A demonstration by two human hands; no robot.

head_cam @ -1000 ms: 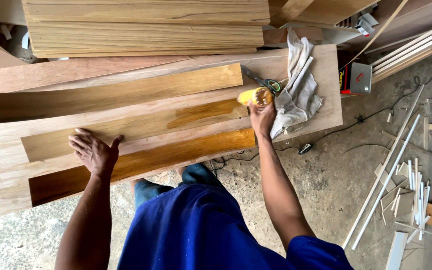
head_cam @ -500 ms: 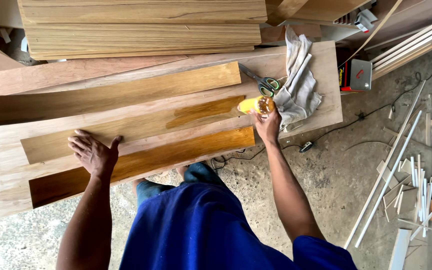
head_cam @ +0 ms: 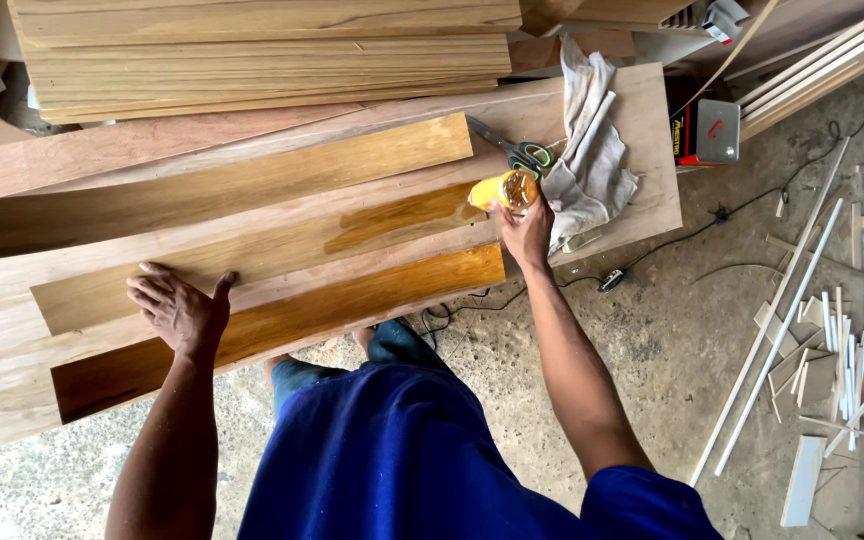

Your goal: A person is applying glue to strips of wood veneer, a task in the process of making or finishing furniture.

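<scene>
Three wooden planks lie side by side on a plywood worktop [head_cam: 642, 130]. My left hand [head_cam: 180, 310] rests flat, fingers spread, across the middle plank [head_cam: 252, 250] and the near plank [head_cam: 352, 300], which is dark and glossy with wet finish. My right hand [head_cam: 527, 228] grips a yellow soaked pad [head_cam: 502, 190] at the right end of the middle plank, beside a wet amber patch [head_cam: 402, 215]. The far plank [head_cam: 212, 185] lies untouched.
Green-handled scissors [head_cam: 522, 152] and a grey rag [head_cam: 592, 150] lie right of the pad. A stack of boards [head_cam: 262, 50] sits at the back. A red box [head_cam: 707, 130], a black cable [head_cam: 652, 255] and white strips [head_cam: 792, 300] litter the concrete floor.
My right hand with the yellow pad has stayed at the right end of the middle plank, shifting only slightly. My left hand has kept its place on the planks.
</scene>
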